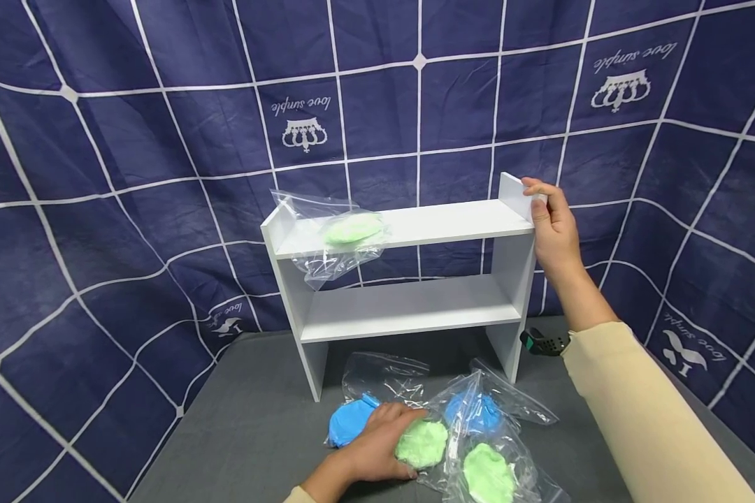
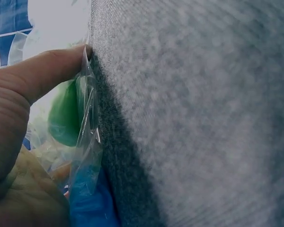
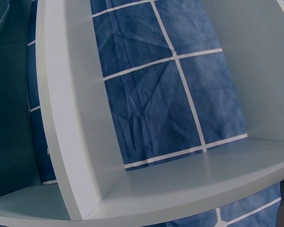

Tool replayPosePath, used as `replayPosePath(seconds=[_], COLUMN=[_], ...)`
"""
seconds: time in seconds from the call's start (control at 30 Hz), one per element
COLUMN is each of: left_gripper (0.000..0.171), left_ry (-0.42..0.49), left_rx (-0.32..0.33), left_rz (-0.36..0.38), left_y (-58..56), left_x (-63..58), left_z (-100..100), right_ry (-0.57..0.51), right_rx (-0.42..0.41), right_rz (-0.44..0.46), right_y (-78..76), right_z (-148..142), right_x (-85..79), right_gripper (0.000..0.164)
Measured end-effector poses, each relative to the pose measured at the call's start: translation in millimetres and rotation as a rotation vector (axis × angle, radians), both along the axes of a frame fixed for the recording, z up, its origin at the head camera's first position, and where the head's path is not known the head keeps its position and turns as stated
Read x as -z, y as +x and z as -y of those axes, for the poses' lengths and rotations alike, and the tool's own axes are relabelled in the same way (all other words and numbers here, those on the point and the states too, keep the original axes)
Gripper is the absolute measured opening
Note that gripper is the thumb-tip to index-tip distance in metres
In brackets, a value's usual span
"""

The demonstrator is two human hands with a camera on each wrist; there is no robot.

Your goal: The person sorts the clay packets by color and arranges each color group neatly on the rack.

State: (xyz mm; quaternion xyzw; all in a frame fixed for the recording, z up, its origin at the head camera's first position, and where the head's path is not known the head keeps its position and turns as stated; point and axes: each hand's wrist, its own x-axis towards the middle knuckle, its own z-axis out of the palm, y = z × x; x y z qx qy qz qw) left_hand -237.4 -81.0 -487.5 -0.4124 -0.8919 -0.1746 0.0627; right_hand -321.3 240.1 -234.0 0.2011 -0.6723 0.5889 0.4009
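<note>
My left hand is low over the table, its thumb and fingers around a clear zip bag with a light green clay-like lump. In the left wrist view the thumb is at the bag's plastic edge, close to the grey cloth. A bagged blue lump lies just left of this hand. My right hand grips the top of the right side panel of a white two-tier shelf. On the left of its top board sits another bagged green lump, plastic hanging over the front edge.
Right of the left hand lie a bagged blue lump and another bagged green lump, their plastic overlapping. Grey cloth covers the table. A navy curtain with white lines hangs behind the shelf and at the sides.
</note>
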Motion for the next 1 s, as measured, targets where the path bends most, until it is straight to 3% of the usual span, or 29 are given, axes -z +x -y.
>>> replayPosePath(seconds=[0.3, 0.57, 0.87, 1.0], left_gripper=[0.100, 0.105, 0.102, 0.103], left_ry=[0.043, 0.078, 0.061, 0.091], left_rx=[-0.038, -0.120, -0.112, -0.114], left_rz=[0.110, 0.165, 0.016, 0.034], left_y=[1.9, 5.0, 9.9, 14.0], left_x=[-1.8, -6.1, -23.0, -37.6], left_z=[-2, -3, -1, 1], right_ry=[-0.006, -0.001, -0.008, 0.000], right_rx=[-0.012, -0.009, 0.011, 0.022], right_rz=[-0.003, 0.004, -0.003, 0.000], right_y=[-3.8, -7.6, -22.1, -27.9], right_z=[-1, -1, -11, -14], right_x=[0.9, 4.6, 9.6, 12.9], right_gripper=[0.024, 0.025, 0.024, 0.024])
